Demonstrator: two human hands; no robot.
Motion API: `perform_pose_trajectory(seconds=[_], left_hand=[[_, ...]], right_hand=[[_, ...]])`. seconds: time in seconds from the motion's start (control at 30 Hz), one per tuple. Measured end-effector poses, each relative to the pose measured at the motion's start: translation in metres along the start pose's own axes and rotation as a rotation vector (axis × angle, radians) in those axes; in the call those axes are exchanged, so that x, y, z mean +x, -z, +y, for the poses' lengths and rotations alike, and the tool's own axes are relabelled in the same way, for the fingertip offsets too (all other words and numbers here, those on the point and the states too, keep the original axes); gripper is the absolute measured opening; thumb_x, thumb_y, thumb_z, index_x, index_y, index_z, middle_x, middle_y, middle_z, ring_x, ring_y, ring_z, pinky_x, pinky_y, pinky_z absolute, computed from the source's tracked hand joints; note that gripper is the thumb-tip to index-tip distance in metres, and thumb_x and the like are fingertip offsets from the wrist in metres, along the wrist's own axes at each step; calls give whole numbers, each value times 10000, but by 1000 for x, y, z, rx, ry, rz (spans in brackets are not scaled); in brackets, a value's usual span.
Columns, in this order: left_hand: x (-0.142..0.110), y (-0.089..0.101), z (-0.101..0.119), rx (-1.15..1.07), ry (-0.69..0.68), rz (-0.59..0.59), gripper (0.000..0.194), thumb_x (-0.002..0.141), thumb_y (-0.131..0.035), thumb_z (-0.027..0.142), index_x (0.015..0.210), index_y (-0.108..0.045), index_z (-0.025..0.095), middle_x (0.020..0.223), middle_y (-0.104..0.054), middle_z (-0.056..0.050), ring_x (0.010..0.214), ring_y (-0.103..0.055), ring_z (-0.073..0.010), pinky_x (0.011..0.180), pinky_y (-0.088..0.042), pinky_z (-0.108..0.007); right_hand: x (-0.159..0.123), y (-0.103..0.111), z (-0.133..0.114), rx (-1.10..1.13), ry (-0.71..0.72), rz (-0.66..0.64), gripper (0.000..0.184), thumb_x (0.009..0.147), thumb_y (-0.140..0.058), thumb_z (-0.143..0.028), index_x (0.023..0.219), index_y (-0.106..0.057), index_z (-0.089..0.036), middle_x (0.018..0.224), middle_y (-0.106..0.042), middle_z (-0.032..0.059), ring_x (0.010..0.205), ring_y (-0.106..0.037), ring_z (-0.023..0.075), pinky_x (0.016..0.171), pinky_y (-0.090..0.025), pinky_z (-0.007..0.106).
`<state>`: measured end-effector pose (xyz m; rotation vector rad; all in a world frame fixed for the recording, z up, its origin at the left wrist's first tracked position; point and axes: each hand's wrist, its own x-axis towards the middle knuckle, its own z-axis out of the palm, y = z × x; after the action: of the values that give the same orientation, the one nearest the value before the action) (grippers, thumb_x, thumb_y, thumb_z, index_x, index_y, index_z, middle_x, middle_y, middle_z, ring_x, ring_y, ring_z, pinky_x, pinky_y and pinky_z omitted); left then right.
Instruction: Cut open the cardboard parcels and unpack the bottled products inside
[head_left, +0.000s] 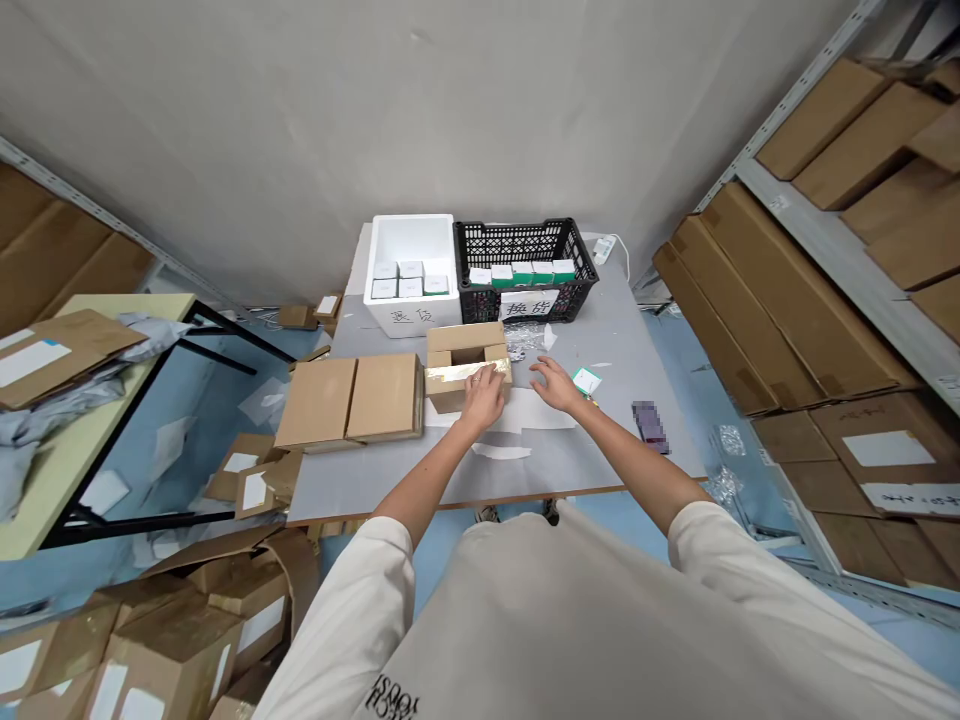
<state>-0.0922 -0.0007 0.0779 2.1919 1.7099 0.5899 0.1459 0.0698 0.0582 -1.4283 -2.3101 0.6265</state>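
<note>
A small open cardboard box (465, 362) with tape along its near flap stands in the middle of the grey table (600, 440). My left hand (482, 396) rests on the box's near side, fingers curled against the taped flap. My right hand (555, 384) hovers just right of the box, fingers spread over the table and a white paper strip (525, 415), holding nothing. Two flat closed cardboard boxes (352, 400) lie side by side to the left.
At the table's back stand a white foam box (411, 268) and a black plastic crate (525, 268), both holding small white and green cartons. A small green card (586, 379) lies at right. Shelves of cardboard flank both sides; loose boxes litter the floor at left.
</note>
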Motion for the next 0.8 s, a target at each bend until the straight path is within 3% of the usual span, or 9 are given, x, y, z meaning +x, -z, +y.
perform_pose_trajectory(seconds=[0.17, 0.33, 0.47, 0.6, 0.8], left_hand=[[20, -28, 47, -42, -42, -35, 473, 924, -516, 177, 1392, -579, 202, 1548, -462, -159, 1423, -418, -377, 1166, -323, -562], [43, -70, 103, -156, -42, -116, 465, 952, -511, 231, 1413, -557, 188, 1404, -578, -151, 1292, -546, -334, 1104, -435, -496], [65, -102, 142, -269, -4, -95, 525, 948, -527, 253, 1466, -493, 177, 1422, -579, -150, 1327, -538, -310, 1124, -435, -461], [79, -120, 166, -313, 196, -102, 579, 975, -534, 366, 1508, -444, 158, 1392, -606, -177, 1299, -573, -318, 1105, -444, -454], [60, -135, 175, -314, 561, -158, 597, 1037, -355, 568, 1439, -516, 156, 1334, -654, -192, 1235, -631, -302, 1051, -461, -406]], right_hand=[[-31, 50, 52, -58, -53, 72, 389, 918, -595, -319, 1284, -677, -216, 1490, -538, 137, 1356, -482, 362, 1144, -375, 531], [-58, 77, 104, 15, -188, 118, 404, 933, -567, -363, 1284, -667, -190, 1363, -615, 159, 1216, -570, 331, 1089, -428, 480], [-70, 81, 134, 228, -347, 77, 378, 932, -568, -385, 1242, -673, -197, 1227, -667, 124, 1009, -655, 248, 997, -503, 405], [-76, 75, 148, 583, -429, -70, 374, 933, -584, -470, 1237, -648, -262, 1105, -708, 47, 908, -685, 202, 872, -552, 345], [-85, 52, 140, 1025, -709, -229, 366, 892, -615, -521, 1137, -582, -251, 1037, -725, 41, 861, -727, 189, 745, -565, 289]])
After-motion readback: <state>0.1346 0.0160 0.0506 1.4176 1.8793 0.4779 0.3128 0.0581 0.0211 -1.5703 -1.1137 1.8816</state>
